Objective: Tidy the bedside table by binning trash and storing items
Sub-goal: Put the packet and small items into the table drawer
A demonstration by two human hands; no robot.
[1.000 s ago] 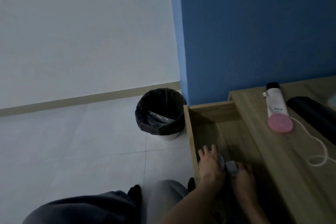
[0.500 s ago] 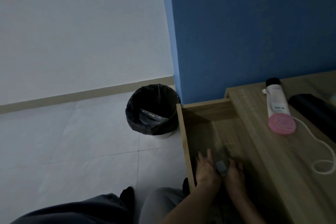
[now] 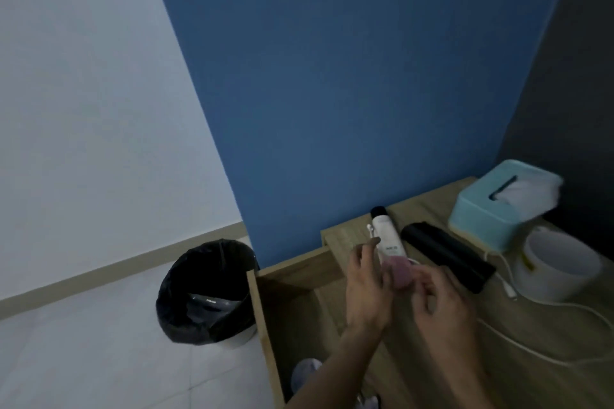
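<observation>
Lay flat on the bedside table (image 3: pixel 518 372), white tube (image 3: pixel 388 239) with pink cap (image 3: pixel 400 273) toward the camera. Closed in around that cap: left hand (image 3: pixel 365 289) with fingers spread, right hand (image 3: pixel 442 299) loosely curled; actual grip impossible to tell through blur. Gaped below, open drawer (image 3: pixel 299 312). Stood on the floor left, black-lined bin (image 3: pixel 206 289).

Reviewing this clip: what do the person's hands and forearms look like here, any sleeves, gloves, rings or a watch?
Both hands are bare: no gloves on the left hand or the right hand. The forearms show no sleeves up to the frame edge. No ring, watch or bracelet is visible, though the dim, slightly blurred picture could hide small jewellery.
</observation>
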